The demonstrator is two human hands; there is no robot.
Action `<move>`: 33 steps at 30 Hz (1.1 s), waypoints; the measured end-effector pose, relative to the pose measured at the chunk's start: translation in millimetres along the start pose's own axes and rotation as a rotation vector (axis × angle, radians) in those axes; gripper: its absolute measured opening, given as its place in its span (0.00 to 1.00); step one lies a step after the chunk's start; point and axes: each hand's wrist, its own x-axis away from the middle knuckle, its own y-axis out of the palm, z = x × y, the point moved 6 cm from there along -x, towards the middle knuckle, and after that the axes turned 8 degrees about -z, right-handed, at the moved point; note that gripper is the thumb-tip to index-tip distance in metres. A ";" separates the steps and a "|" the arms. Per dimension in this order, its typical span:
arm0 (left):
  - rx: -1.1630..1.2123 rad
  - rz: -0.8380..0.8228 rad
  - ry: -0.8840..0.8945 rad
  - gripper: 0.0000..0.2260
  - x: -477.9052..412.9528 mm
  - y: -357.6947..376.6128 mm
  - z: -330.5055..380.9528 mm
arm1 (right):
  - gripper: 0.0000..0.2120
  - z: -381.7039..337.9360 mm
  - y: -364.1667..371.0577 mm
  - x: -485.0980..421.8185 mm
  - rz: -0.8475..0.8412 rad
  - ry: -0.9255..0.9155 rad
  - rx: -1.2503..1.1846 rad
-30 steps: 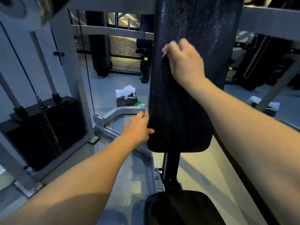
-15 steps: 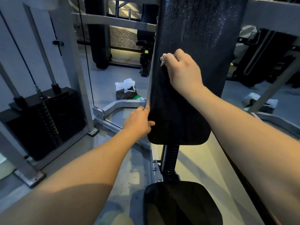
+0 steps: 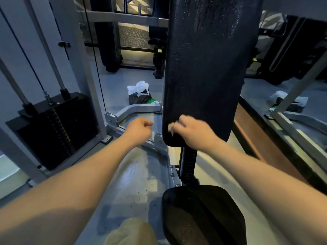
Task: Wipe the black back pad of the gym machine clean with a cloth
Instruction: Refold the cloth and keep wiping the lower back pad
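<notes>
The black back pad [image 3: 203, 71] stands upright in the middle of the view, its upper part streaked with wet marks. My right hand [image 3: 192, 132] presses against the pad's lower left corner, fingers closed on a small white cloth [image 3: 170, 127] of which only a scrap shows past the fingertips. My left hand [image 3: 138, 129] hovers just left of the pad's edge, fingers curled into a loose fist, touching nothing.
Below the pad is the black seat [image 3: 203, 214] on a ribbed post [image 3: 189, 161]. A weight stack [image 3: 58, 128] with guide rods stands at the left. A white and black bag [image 3: 139, 93] lies on the floor behind the grey frame [image 3: 134, 110].
My right hand has slid the cloth down the pad from its upper left part to its bottom corner. My left hand has let go of the pad's left edge.
</notes>
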 end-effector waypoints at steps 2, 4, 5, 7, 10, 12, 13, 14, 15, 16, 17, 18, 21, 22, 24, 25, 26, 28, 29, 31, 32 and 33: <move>0.036 0.027 0.023 0.15 0.7 -4.8 7.2 | 0.07 25.8 -41.0 -24.4 0.178 0.125 -0.007; 0.091 0.042 0.061 0.14 1.9 -6.1 16.0 | 0.06 53.5 -78.6 -45.5 0.345 0.247 0.008; 0.115 0.036 0.083 0.15 3.2 -5.0 21.6 | 0.07 62.8 -87.6 -52.9 0.382 0.288 0.019; 0.145 0.006 0.126 0.18 4.5 -0.8 31.2 | 0.08 65.7 -85.0 -59.9 0.394 0.319 0.023; 0.215 -0.032 0.162 0.22 4.0 7.5 39.8 | 0.11 45.8 -49.4 -49.7 0.329 0.305 -0.052; 0.308 -0.037 0.167 0.24 5.2 12.8 42.2 | 0.15 23.7 -15.5 -29.5 0.211 0.261 -0.096; 0.350 -0.039 0.171 0.25 7.0 14.5 43.2 | 0.17 11.1 1.0 -16.1 0.134 0.219 -0.107; 0.371 -0.046 0.168 0.25 8.9 15.9 43.8 | 0.18 -2.1 15.4 -1.5 0.049 0.158 -0.109; 0.375 -0.058 0.165 0.27 10.6 16.7 43.8 | 0.19 -13.6 26.2 12.3 -0.025 0.089 -0.100; 0.359 -0.073 0.157 0.28 11.5 16.8 43.0 | 0.21 -19.4 32.2 21.9 -0.085 0.031 -0.078; 0.341 -0.091 0.153 0.30 12.2 17.1 43.2 | 0.20 -17.7 30.4 25.4 -0.098 0.006 -0.063; 0.324 -0.110 0.151 0.32 12.1 17.0 43.5 | 0.19 -9.6 21.8 22.6 -0.064 0.022 -0.056; 0.277 -0.148 0.162 0.35 13.2 17.5 48.0 | 0.10 31.6 -28.2 -7.4 0.155 0.186 -0.052; 0.247 -0.152 0.175 0.35 14.0 18.5 49.9 | 0.08 45.5 -44.8 -19.0 0.208 0.242 -0.038; 0.189 -0.148 0.211 0.34 15.9 21.5 53.0 | 0.06 62.1 -61.4 -36.2 0.272 0.328 -0.021; 0.185 -0.143 0.223 0.34 14.3 23.3 52.0 | 0.07 62.5 -58.8 -39.2 0.285 0.357 -0.034; 0.201 -0.141 0.219 0.33 12.3 24.9 49.8 | 0.10 58.0 -50.0 -37.3 0.288 0.372 -0.058; 0.232 -0.130 0.207 0.32 10.3 26.0 45.6 | 0.15 33.4 -19.9 -20.7 0.230 0.332 -0.112; 0.233 -0.132 0.214 0.32 8.8 25.7 45.2 | 0.18 16.5 -2.1 -8.2 0.166 0.281 -0.130; 0.222 -0.145 0.223 0.29 10.6 24.8 46.6 | 0.22 -12.1 28.0 17.1 0.010 0.163 -0.150; 0.184 -0.147 0.191 0.26 13.7 24.0 46.3 | 0.21 -18.8 39.5 25.7 -0.066 0.134 -0.173; 0.117 -0.144 0.137 0.22 16.6 22.5 44.6 | 0.18 -19.1 47.7 30.4 -0.127 0.140 -0.201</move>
